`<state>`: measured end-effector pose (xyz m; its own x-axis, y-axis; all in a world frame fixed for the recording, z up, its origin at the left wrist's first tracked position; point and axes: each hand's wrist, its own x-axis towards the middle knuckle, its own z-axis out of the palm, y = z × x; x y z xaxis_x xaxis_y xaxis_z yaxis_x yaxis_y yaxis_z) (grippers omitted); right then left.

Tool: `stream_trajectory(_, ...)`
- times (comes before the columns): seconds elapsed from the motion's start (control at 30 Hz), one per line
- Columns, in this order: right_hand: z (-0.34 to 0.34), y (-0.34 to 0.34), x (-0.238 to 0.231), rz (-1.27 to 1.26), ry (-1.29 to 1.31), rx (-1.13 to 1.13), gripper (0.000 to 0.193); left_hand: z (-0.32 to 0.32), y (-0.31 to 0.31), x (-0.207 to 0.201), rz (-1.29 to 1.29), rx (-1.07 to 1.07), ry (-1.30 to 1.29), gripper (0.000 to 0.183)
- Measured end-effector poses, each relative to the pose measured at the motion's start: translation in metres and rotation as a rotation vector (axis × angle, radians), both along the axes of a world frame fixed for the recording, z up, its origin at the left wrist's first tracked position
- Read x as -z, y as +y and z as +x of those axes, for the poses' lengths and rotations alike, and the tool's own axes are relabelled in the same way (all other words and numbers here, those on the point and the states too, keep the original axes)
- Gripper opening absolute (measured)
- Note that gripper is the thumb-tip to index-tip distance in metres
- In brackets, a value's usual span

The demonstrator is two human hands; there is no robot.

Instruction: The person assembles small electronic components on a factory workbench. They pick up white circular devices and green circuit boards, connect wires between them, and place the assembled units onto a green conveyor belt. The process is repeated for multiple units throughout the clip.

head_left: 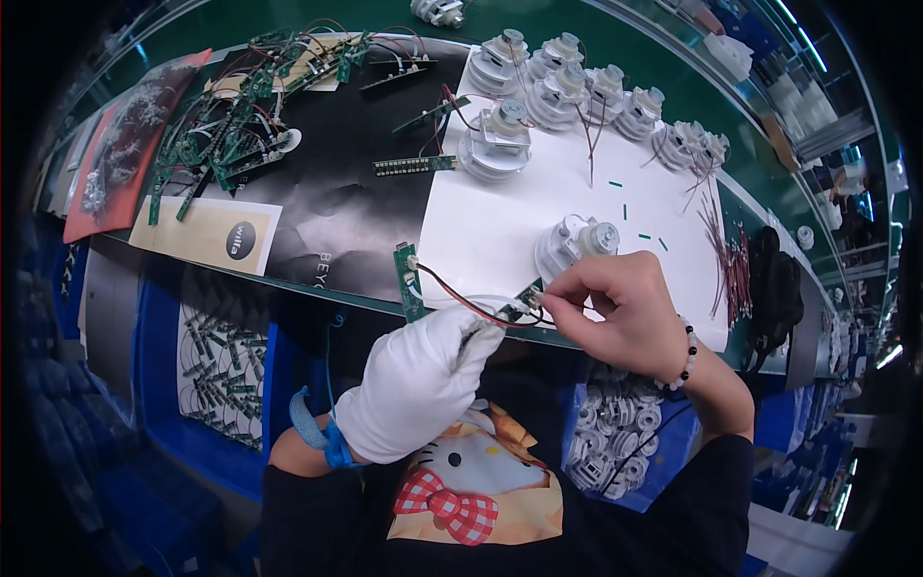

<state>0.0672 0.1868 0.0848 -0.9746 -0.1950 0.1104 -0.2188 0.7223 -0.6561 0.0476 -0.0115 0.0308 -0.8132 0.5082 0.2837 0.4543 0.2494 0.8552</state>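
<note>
My left hand (413, 385), in a white glove, is closed on a small circuit board (520, 302) at the table's front edge. Red and black wires (452, 291) run from it to a long green circuit board (409, 288) lying to the left. Bare, with a bead bracelet at the wrist, my right hand (625, 308) pinches what looks like a thin wire at the small board's right end; the fingertips partly hide it. Just behind the hands stands a white round plastic motor unit (577, 242).
Several similar white units (556, 96) with wires stand at the back. At the left lie tangled green boards (240, 125) and a red bag (120, 144). A wire bundle (735, 279) lies right. Blue bins below hold boards (223, 365) and white plastic parts (620, 433).
</note>
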Motion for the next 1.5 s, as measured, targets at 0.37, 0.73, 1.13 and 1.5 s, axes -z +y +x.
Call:
stream_trajectory(0.37, 0.001, 0.000, 0.008, -0.062, 0.113, 0.007, 0.004, 0.002, 0.003, -0.001, -0.010, 0.021, 0.129, 0.010)
stream_trajectory(0.73, 0.005, 0.005, 0.001, -0.129, 0.030, 0.033, 0.004, 0.002, 0.004, 0.000, -0.028, -0.036, 0.184, 0.011)
stream_trajectory(1.13, 0.007, -0.003, -0.001, 0.016, 0.083, 0.044, 0.006, 0.004, 0.005, -0.001, -0.051, -0.025, 0.228, 0.010)
stream_trajectory(1.5, -0.010, 0.011, -0.006, -0.170, -0.125, -0.035, 0.015, 0.002, -0.007, -0.005, -0.104, 0.139, 0.129, 0.016)
